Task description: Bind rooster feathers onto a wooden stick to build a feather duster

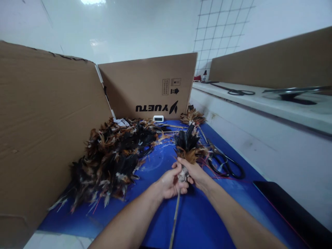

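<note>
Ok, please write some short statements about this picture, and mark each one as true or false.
1. The left hand and the right hand both grip the feather bundle on a stick. True.
2. The large feather pile lies right of both hands. False: it lies left of them.
3. A small white digital display stands before the YUETU cardboard panel. True.
4. The black-handled scissors nearest the hands rest on the feather pile. False: they lie on the blue work surface, right of the hands.
</note>
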Available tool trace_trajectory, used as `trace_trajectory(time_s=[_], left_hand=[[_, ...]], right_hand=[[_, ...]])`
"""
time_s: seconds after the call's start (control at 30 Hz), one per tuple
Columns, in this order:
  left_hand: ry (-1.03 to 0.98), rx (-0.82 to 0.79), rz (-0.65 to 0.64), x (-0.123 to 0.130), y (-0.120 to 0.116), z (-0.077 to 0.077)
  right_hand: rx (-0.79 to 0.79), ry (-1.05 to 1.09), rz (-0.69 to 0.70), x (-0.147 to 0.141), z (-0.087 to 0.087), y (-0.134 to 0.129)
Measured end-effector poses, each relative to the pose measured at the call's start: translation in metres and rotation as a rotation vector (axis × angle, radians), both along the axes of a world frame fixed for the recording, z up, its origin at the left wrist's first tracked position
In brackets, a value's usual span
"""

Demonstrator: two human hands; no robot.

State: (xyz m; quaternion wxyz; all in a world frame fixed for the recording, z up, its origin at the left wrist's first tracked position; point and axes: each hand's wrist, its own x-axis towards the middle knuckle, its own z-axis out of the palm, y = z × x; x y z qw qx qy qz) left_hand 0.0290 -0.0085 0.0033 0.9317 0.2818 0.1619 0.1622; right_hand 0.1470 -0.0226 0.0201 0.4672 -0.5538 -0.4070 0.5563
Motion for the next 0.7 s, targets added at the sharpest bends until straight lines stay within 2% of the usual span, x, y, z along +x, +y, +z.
trace_trajectory(time_s=[0.2,0.37,0.7], left_hand=[[-0.006,0.024,-0.025,-0.004,-0.003,0.007],[-0.005,0.040,-0.043,-0.007,-0.007,0.015],[0.051,0.082,-0.078,-0.010,-0.009,0.020]], right_hand=[[0.033,-0.027,0.040,0.002,-0.002,0.000],[0.123,0.048,0.050,0.002,-0.001,-0.002],[0.158,0.012,0.112,0.001,0.000,-0.004]])
